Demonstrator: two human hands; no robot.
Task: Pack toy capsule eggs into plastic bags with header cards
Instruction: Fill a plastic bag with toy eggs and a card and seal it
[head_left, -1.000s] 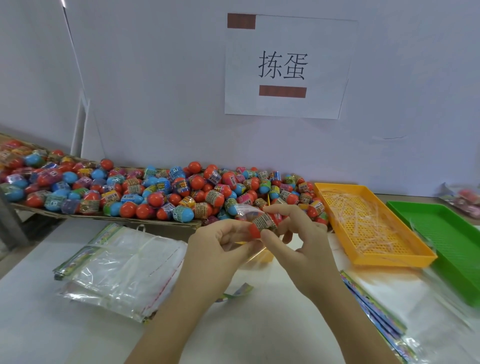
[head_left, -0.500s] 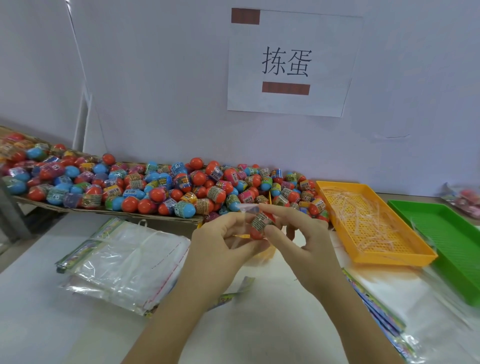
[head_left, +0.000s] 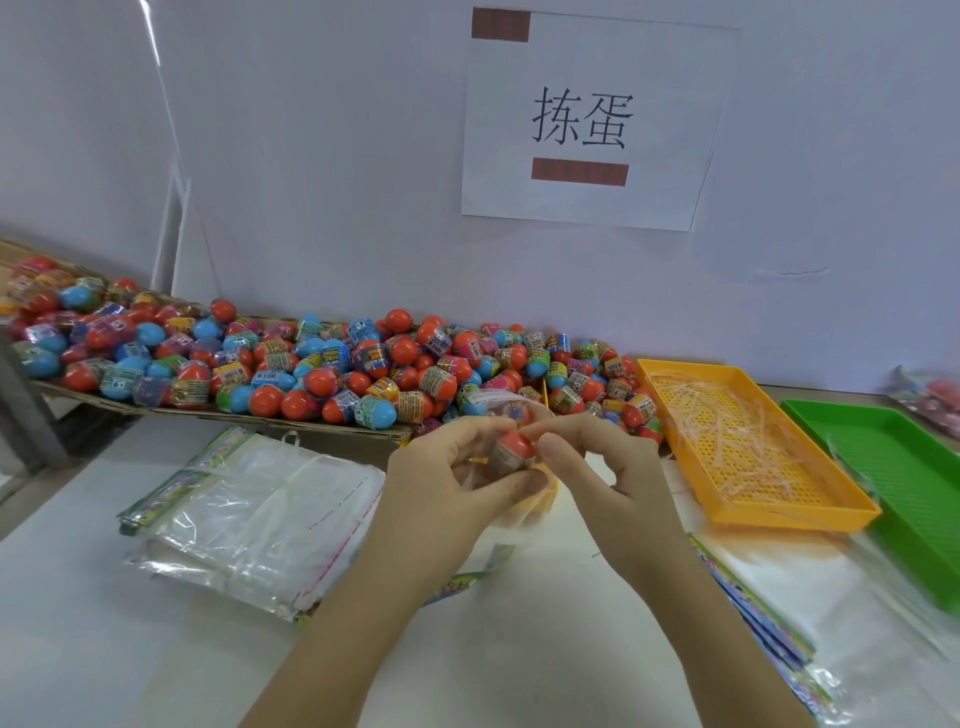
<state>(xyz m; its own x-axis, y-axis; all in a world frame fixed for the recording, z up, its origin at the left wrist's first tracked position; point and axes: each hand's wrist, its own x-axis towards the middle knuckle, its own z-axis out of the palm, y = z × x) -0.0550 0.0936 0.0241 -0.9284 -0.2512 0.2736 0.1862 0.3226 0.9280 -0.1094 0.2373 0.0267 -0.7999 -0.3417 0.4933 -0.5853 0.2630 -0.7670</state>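
Observation:
My left hand (head_left: 457, 483) and my right hand (head_left: 602, 478) meet above the table's middle. Between them they hold a clear plastic bag (head_left: 498, 410) with a red capsule egg (head_left: 511, 452) inside it. The left hand grips the bag from the left and below; the right thumb and forefinger pinch the bag's top edge just above the egg. A yellow shape shows through the bag under the egg. Behind the hands a long heap of red and blue capsule eggs (head_left: 332, 374) lies on a cardboard sheet.
A stack of empty clear bags with header cards (head_left: 249, 519) lies at the left. An orange tray (head_left: 748, 447) with thin plastic strips and a green tray (head_left: 898, 483) stand at the right. More header-card bags (head_left: 769, 623) lie front right. A paper sign hangs on the wall.
The egg has sunk lower into the bag between my hands. Both hands have shifted slightly down and closer together; the right fingers now pinch the bag's top.

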